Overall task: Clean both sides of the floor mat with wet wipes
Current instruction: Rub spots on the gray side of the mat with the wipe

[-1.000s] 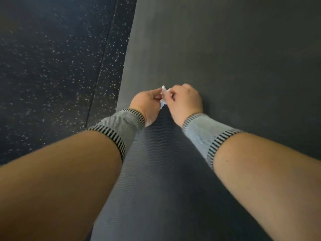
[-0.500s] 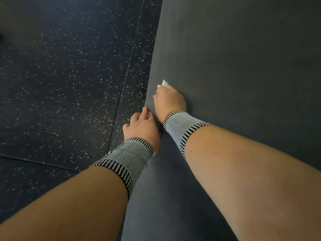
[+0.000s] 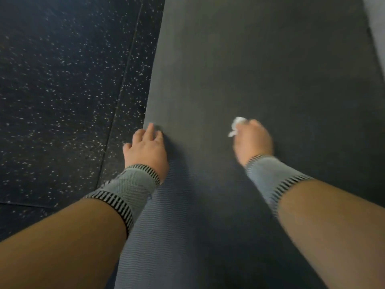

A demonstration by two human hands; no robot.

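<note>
The dark grey floor mat [image 3: 260, 59] stretches away from me, its near part showing a wavy ribbed texture. My left hand [image 3: 146, 149] lies flat with straight fingers on the mat's left edge, partly over the floor. My right hand [image 3: 253, 140] is on the mat's middle and grips a crumpled white wet wipe [image 3: 236, 125], which sticks out past its fingers. The right hand is blurred by motion. Both wrists wear grey striped bands.
Black rubber flooring [image 3: 62, 90] with white speckles runs along the mat's left side, with a seam parallel to the mat. A pale strip [image 3: 377, 28] shows at the top right corner, beyond the mat's right edge.
My hands, together at the wipe a second ago, have parted. The right hand carried the wipe from the mat's left edge rightward to the middle; the left hand flattened onto the left edge.
</note>
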